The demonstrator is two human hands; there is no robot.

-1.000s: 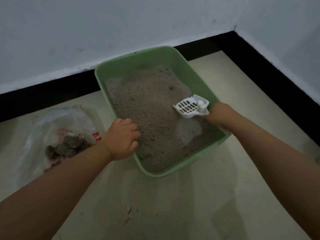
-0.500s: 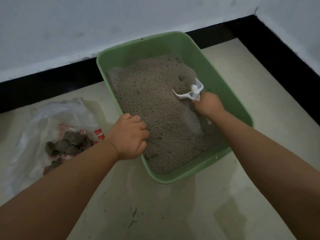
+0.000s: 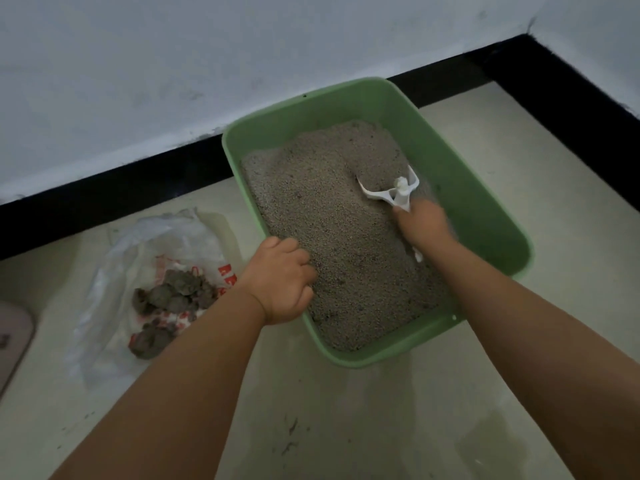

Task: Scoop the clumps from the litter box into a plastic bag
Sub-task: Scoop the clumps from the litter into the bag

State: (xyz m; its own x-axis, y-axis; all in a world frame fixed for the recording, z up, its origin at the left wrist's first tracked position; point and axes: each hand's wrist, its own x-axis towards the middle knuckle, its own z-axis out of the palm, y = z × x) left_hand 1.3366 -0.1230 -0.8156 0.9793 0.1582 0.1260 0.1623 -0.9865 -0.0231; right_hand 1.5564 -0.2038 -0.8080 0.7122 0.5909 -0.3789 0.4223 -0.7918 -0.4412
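Head view: our right hand [image 3: 424, 225] gripped the white scoop [image 3: 393, 194] in the litter box [image 3: 481, 216]; left hand [image 3: 282, 280] clasped its rim; the plastic bag [image 3: 145, 268] held clumps [image 3: 173, 296], red lettering unreadable.

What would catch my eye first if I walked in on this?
Probably the green litter box against the wall, full of grey litter, with the right hand digging a white scoop into it while the left hand grips its rim. Left of it, a plastic bag holds dark clumps.
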